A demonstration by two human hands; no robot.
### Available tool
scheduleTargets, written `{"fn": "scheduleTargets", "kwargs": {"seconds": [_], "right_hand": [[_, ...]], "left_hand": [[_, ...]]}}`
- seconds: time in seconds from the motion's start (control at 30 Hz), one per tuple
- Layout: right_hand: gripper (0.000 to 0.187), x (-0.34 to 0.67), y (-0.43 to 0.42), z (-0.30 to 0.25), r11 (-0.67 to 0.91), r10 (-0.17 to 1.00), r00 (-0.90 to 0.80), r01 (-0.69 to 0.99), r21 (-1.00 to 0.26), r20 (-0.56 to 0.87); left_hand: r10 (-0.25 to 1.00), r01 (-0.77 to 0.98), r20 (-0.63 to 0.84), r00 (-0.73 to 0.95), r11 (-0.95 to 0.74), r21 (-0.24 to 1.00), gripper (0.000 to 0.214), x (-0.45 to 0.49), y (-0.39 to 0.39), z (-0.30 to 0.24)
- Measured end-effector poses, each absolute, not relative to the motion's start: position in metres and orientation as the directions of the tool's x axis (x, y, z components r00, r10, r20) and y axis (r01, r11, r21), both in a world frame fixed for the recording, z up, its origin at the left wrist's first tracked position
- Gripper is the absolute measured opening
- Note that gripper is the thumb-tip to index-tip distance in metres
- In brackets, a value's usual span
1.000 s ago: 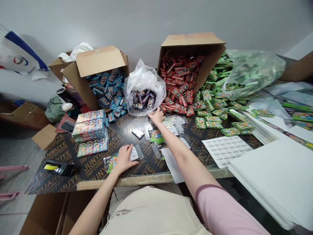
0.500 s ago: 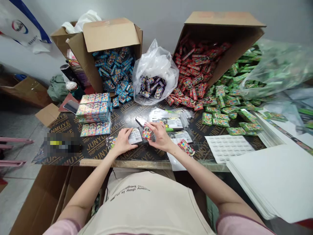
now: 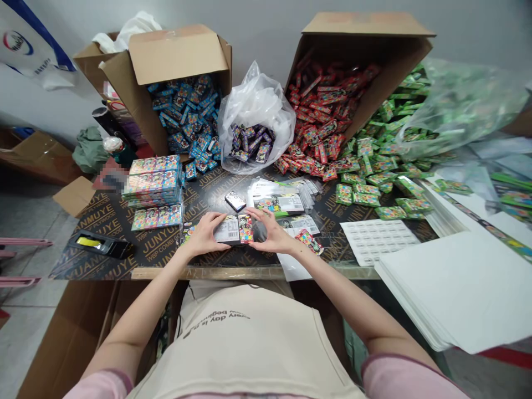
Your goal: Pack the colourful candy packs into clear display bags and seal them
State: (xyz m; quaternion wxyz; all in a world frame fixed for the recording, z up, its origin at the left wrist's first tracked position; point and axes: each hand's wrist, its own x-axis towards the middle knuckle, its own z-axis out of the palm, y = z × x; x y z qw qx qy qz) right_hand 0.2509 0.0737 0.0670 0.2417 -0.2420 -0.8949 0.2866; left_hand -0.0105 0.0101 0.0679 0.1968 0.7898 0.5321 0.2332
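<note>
One red box [image 3: 245, 228] sits at the right end of the barcoded packet [image 3: 226, 230] on the bench [image 3: 154, 252], right hand's [image 3: 271, 233] grip pinched about the box, left hand's [image 3: 203, 237] grip clamped across the packet; possible fault: crumpled packet edge, if the box presses askew.

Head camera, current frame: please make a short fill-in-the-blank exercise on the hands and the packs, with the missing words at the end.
1. The right hand grips a small ____ coloured pack.
2. The left hand holds a printed packet bearing a striped ____.
3. The clear plastic bag holds ____ packs.
4. Spilling from the cardboard box left of that bag are ____ packs.

Missing words: red; barcode; purple; blue.
</note>
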Motion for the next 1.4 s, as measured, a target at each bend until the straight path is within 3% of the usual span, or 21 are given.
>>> {"fn": "scheduleTargets", "kwargs": {"seconds": [0.07, 0.17, 0.23, 0.33, 0.4, 0.5, 0.57, 0.63, 0.77, 0.9, 0.93, 1.0, 1.07, 1.13, 1.2, 1.27, 1.4], "right_hand": [[0.088, 0.252, 0.073, 0.063, 0.709, 0.573, -0.771, 0.296, -0.64, 0.278], [0.093, 0.25, 0.061, 0.058, 0.625, 0.734, -0.602, 0.416, -0.661, 0.315], [0.084, 0.249, 0.051, 0.054, 0.554, 0.807, -0.499, 0.453, -0.698, 0.316], [0.062, 0.258, 0.056, 0.05, 0.561, 0.787, -0.541, 0.429, -0.708, 0.296], [0.053, 0.282, 0.081, 0.048, 0.519, 0.847, -0.43, 0.55, -0.654, 0.312], [0.053, 0.344, 0.139, 0.044, 0.152, 0.944, 0.036, 0.833, -0.532, 0.327], [0.064, 0.39, 0.173, 0.039, -0.168, 0.91, 0.316, 0.872, -0.46, 0.268], [0.064, 0.425, 0.195, 0.032, -0.32, 0.883, 0.428, 0.85, -0.418, 0.192], [0.038, 0.453, 0.199, 0.022, -0.253, 0.911, 0.377, 0.831, -0.496, 0.166], [0.037, 0.432, 0.183, 0.037, -0.154, 0.937, 0.304, 0.799, -0.581, 0.17], [0.038, 0.421, 0.177, 0.042, -0.087, 0.965, 0.223, 0.772, -0.629, 0.141], [0.041, 0.39, 0.161, 0.055, 0.105, 0.994, -0.099, 0.633, -0.767, 0.055], [0.046, 0.355, 0.141, 0.067, 0.246, 0.869, -0.494, 0.403, -0.882, 0.017], [0.049, 0.321, 0.12, 0.076, 0.304, 0.701, -0.713, 0.276, -0.912, 0.018], [0.047, 0.293, 0.102, 0.082, 0.358, 0.65, -0.759, 0.269, -0.894, 0.032], [0.051, 0.273, 0.089, 0.082, 0.435, 0.713, -0.692, 0.308, -0.846, 0.114], [0.09, 0.246, 0.067, 0.072, 0.602, 0.743, -0.586, 0.376, -0.704, 0.322]], "left_hand": [[0.928, 0.74, 0.159, 0.336, -0.365, 0.565, 0.086, -0.007, 0.01, 0.068], [0.943, 0.76, 0.191, 0.272, -0.332, 0.558, 0.082, -0.002, 0.012, 0.067], [0.946, 0.772, 0.213, 0.243, -0.322, 0.549, 0.079, 0.001, 0.015, 0.063], [0.944, 0.78, 0.211, 0.252, -0.328, 0.533, 0.079, 0.006, 0.021, 0.055], [0.947, 0.791, 0.195, 0.254, -0.32, 0.521, 0.079, 0.01, 0.024, 0.047], [0.95, 0.818, 0.164, 0.264, -0.311, 0.484, 0.078, 0.013, 0.022, 0.033], [0.956, 0.85, 0.133, 0.263, -0.295, 0.437, 0.077, 0.013, 0.019, 0.022], [0.963, 0.882, 0.094, 0.251, -0.268, 0.387, 0.075, 0.011, 0.016, 0.012], [0.975, 0.915, 0.041, 0.22, -0.22, 0.338, 0.073, 0.005, 0.011, 0.004], [0.984, 0.878, 0.074, 0.161, -0.177, 0.444, 0.086, 0.01, 0.012, 0.02], [0.987, 0.841, 0.087, 0.131, -0.158, 0.518, 0.089, 0.015, 0.014, 0.028], [0.995, 0.696, 0.079, 0.065, -0.102, 0.711, 0.083, 0.03, 0.017, 0.044], [0.999, 0.467, 0.003, 0.042, -0.023, 0.884, 0.07, 0.046, 0.022, 0.059], [0.977, 0.269, -0.169, 0.129, 0.13, 0.954, 0.05, 0.06, 0.024, 0.07], [0.943, 0.146, -0.267, 0.2, 0.241, 0.96, 0.036, 0.069, 0.024, 0.076], [0.936, 0.008, -0.316, 0.156, 0.318, 0.948, 0.033, 0.071, 0.021, 0.077], [0.906, -0.267, -0.423, 0.002, 0.409, 0.873, 0.039, 0.069, 0.013, 0.074]]}}
